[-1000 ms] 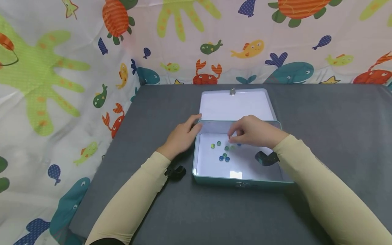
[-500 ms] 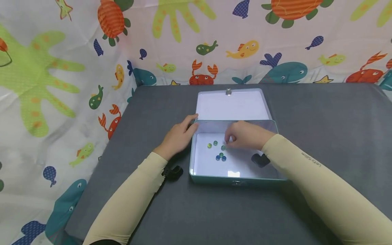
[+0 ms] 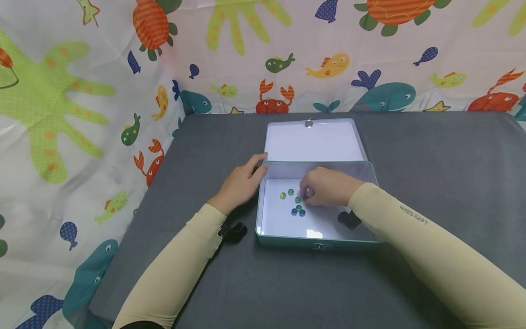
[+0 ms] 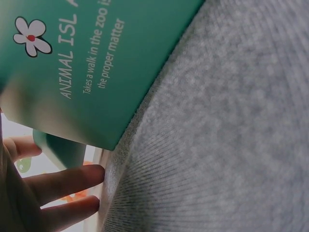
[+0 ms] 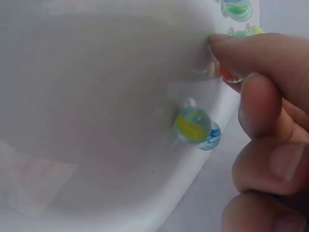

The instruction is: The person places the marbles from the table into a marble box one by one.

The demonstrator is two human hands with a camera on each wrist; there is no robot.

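Note:
In the head view, my right hand [image 3: 328, 186] is inside the open tin box [image 3: 269, 238]. Its thumb and index finger pinch a marble with red in it [image 5: 229, 73], partly covered by the fingertips. Several green, yellow and blue glass marbles lie on the white box floor, left of this hand, among them a blue marble [image 3: 302, 213]. The right wrist view also shows a yellow-and-blue marble [image 5: 192, 124] beside the curled fingers. My left hand [image 3: 238, 188] rests at the box's left back corner with fingers extended, touching the edge near the hinge.
The white-lined lid [image 3: 316, 140] is folded back behind the box, with a metal clasp [image 3: 308, 123] at its far edge. A grey cloth [image 3: 431, 160] covers the table. A curtain [image 3: 246, 55] printed with sea animals hangs at the back and left.
My right hand has moved lower and slightly left within the box, covering marbles that showed beside it earlier. My left hand stays at the box corner. The head view has shifted slightly.

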